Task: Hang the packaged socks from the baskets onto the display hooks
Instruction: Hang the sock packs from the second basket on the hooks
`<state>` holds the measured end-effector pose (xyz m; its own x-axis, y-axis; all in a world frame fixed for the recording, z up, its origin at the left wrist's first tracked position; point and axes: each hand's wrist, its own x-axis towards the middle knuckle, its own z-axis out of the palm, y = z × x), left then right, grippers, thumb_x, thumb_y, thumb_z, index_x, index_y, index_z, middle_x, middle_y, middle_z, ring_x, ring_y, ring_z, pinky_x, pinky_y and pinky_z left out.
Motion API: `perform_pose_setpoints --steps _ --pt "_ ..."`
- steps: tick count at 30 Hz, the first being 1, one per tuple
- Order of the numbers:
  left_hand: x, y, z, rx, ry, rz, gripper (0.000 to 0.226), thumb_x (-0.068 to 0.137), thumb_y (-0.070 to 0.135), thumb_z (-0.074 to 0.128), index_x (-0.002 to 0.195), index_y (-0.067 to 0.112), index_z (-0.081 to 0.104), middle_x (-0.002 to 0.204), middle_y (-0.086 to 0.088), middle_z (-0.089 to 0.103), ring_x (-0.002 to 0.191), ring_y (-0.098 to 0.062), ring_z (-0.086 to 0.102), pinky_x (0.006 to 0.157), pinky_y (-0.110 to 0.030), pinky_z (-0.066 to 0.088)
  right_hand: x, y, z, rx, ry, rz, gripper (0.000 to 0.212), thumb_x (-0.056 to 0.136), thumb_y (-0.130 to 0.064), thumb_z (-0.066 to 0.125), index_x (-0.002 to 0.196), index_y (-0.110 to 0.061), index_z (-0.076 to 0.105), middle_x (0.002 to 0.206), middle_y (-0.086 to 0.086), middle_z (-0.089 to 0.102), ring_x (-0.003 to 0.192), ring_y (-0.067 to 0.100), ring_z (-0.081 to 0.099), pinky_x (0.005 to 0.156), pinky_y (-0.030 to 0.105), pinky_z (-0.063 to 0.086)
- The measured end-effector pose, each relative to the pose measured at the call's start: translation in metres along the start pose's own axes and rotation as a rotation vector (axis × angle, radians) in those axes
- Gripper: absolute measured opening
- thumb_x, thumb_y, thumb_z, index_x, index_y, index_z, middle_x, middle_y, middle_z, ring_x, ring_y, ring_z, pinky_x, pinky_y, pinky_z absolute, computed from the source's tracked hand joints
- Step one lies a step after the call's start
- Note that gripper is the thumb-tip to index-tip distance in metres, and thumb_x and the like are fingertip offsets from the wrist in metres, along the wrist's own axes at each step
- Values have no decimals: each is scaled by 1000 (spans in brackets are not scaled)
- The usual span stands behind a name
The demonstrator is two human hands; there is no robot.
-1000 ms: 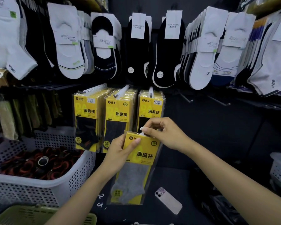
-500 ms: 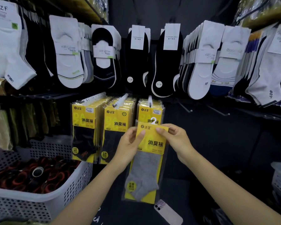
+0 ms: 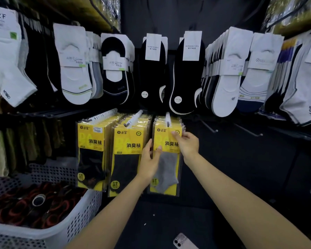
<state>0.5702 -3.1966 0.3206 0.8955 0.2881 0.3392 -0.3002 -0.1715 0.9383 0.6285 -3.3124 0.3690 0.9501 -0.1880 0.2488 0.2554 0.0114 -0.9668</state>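
Yellow card and clear plastic make up the sock pack [image 3: 166, 155], which holds a grey sock and sits at the front of the rightmost of three rows of like packs, its top on the display hook [image 3: 167, 119]. Both hands grip it: the left hand [image 3: 150, 161] pinches its left edge, thumb on the front at the yellow-grey border, fingers behind; the right hand [image 3: 188, 143] holds the upper right corner, fingertips pressed to the card face.

Just beside it to the left hangs the middle row of packs [image 3: 127, 155] with dark socks, and further left the left row of packs [image 3: 91, 151] (also dark socks).

Above, white and black no-show socks [image 3: 185, 74] hang in a curved line on the dark wall. Bare hooks [image 3: 248, 131] jut out to the right of the yellow packs.

At lower left stands a white perforated basket [image 3: 75, 225] full of dark and red items. A phone [image 3: 184, 241] lies on the dark floor at the bottom edge.
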Motion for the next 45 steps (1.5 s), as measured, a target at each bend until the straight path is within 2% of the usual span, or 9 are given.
perform_pose_setpoints --steps 4,8,17,25,29,33,36,41,45 --pt "-7 -16 2 48 9 -22 60 96 37 49 148 18 27 152 -1 31 138 -16 32 113 -39 32 -5 29 -18 -19 91 133 22 80 -20 76 95 -10 63 92 5 66 85 17 63 76 29 54" --pt "-38 -49 -8 139 -46 -77 62 95 39 50 148 17 26 152 0 30 138 -16 31 114 -35 29 -47 62 -57 -99 -60 169 23 84 -18 72 102 -12 61 105 8 64 101 20 61 95 37 51" --pt "-231 -185 -25 279 -358 -493 59 92 37 56 143 18 35 144 0 38 130 -15 41 102 -23 37 -212 211 -154 -366 -413 620 5 86 -5 67 87 -9 63 76 4 63 70 13 59 63 23 48" --pt "-340 -253 -56 717 -518 -538 63 90 43 58 142 12 40 145 -3 41 134 -19 38 108 -25 30 -320 289 -201 -486 -437 960 28 82 -30 74 103 -16 64 105 4 68 83 8 63 56 13 45" --pt "-352 -259 -58 917 -638 -463 81 88 58 51 152 22 15 160 0 8 147 -21 6 119 -35 9 -330 299 -196 -561 -462 892 55 77 -28 79 124 -8 57 115 3 65 98 14 60 63 13 44" --pt "-356 -260 -59 969 -692 -429 87 87 59 52 152 25 6 161 1 -2 147 -22 -3 120 -38 3 -335 304 -196 -495 -524 980 75 70 -24 84 134 -8 46 131 8 58 118 24 56 102 38 45" --pt "-356 -258 -62 979 -713 -447 89 85 58 55 152 27 5 160 3 -3 147 -22 -4 120 -39 3 -342 303 -197 -500 -701 900 85 66 -14 87 137 -11 40 134 3 54 123 21 52 105 36 43" --pt "-353 -251 -63 882 -598 -468 88 83 53 62 151 23 14 160 -1 10 147 -24 5 119 -38 11 -344 293 -187 -331 -521 748 54 77 -4 77 124 -9 52 115 10 66 101 20 65 95 38 51" --pt "-332 -226 -54 691 -424 -448 83 78 54 67 143 11 37 148 -8 38 137 -26 33 113 -39 28 -329 267 -174 -201 -514 671 35 83 -5 71 115 -9 59 109 11 69 90 14 68 80 23 55"
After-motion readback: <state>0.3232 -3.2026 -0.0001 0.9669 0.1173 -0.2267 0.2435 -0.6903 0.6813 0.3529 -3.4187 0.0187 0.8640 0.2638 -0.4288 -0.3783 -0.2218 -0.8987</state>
